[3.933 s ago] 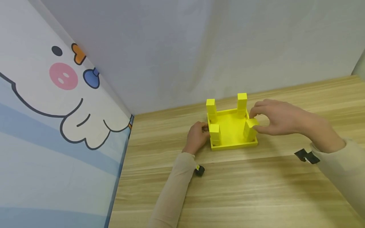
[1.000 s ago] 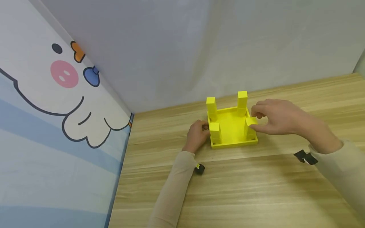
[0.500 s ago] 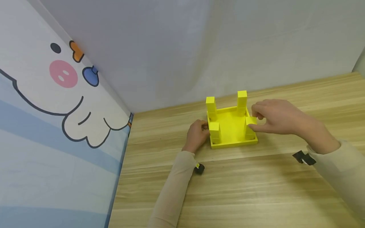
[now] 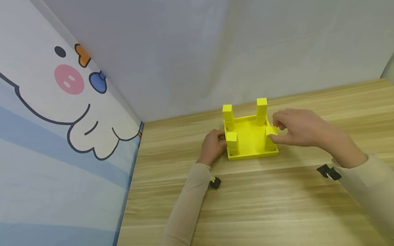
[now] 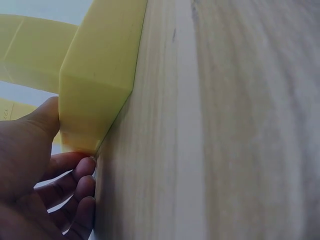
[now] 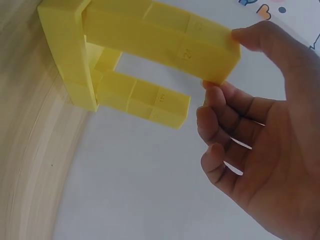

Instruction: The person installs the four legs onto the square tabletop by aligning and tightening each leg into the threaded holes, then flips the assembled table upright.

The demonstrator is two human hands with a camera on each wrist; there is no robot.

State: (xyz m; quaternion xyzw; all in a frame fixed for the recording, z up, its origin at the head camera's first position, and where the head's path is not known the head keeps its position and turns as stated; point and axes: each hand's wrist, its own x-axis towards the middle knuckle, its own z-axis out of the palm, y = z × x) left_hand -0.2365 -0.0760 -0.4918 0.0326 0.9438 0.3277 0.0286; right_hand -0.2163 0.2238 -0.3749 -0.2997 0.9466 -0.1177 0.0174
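A square yellow tray (image 4: pixel 252 157) with low walls lies on the table, and a yellow column of stacked blocks rises at each corner. At its left wall is my left hand (image 4: pixel 212 147); in the left wrist view, thumb and index finger grip the tray wall (image 5: pixel 90 100). My right hand (image 4: pixel 303 128) pinches the top block (image 4: pixel 271 130) of the front right column between thumb and fingers. Small raised marks show on that block (image 6: pixel 210 52) in the right wrist view. The back left column (image 4: pixel 228 116), back right column (image 4: pixel 261 111) and front left column (image 4: pixel 232 143) stand upright.
The wood-grain table (image 4: pixel 246 205) meets a pale grey wall (image 4: pixel 215 51) behind the tray. A panel (image 4: pixel 46 153) with a cartoon print stands along the left side. Small black devices are worn at both wrists.
Several seconds ago the front right column's top block sat slightly turned; now it lines up with the column. My right thumb has shifted a little left. My left hand stays at the tray.
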